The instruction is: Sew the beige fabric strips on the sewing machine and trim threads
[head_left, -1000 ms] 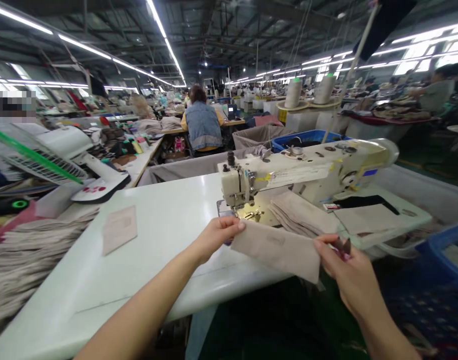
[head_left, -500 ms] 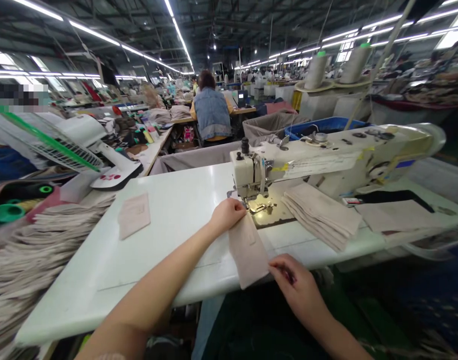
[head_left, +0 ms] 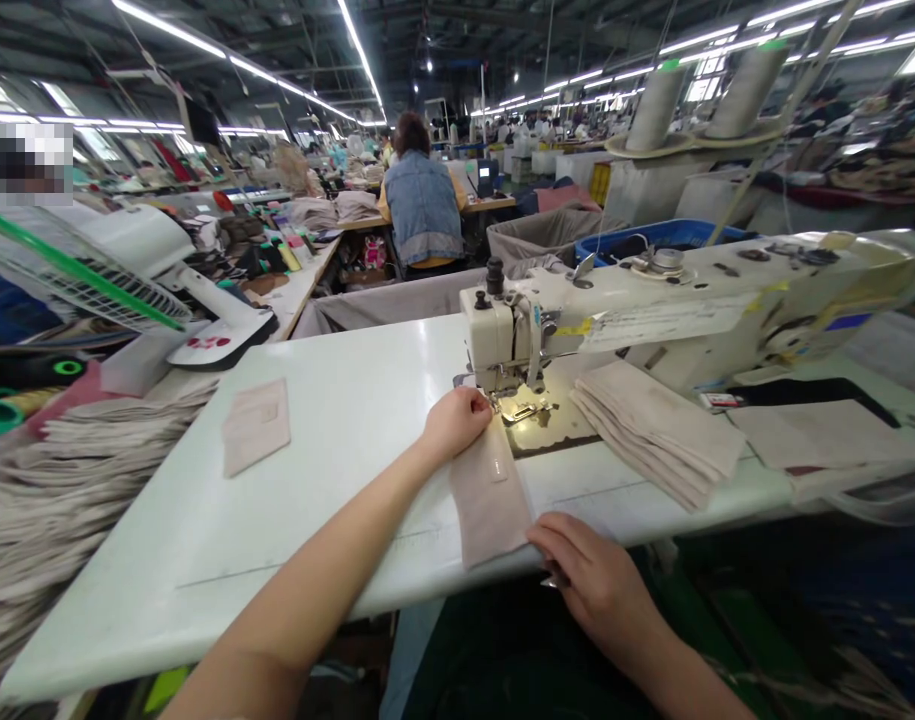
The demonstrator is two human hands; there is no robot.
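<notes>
My left hand [head_left: 459, 422] is closed in a pinch on the upper end of a beige fabric piece [head_left: 488, 500], right beside the presser foot of the sewing machine [head_left: 502, 340]. The piece has a small stitched patch on it and hangs slightly over the table's front edge. At its lower right corner my right hand [head_left: 588, 570] pinches the cloth between thumb and fingers. A small shiny pointed tip [head_left: 551, 582] pokes out under that hand; its kind is unclear. To the right of the needle plate [head_left: 547, 430] lies a stack of beige pieces [head_left: 659, 425].
Another beige piece [head_left: 256, 427] lies on the white table [head_left: 352, 400] at left. A fan [head_left: 209, 300] and a big pile of folded cloth [head_left: 74, 510] stand beyond the left edge. More fabric [head_left: 817, 435] lies far right. A person in a denim vest [head_left: 425, 205] sits ahead.
The view has shifted slightly. My right hand has turned a little, the fabric's lower end hangs straighter, and the shiny tip now shows under my fingers. My left hand keeps its pinch.
</notes>
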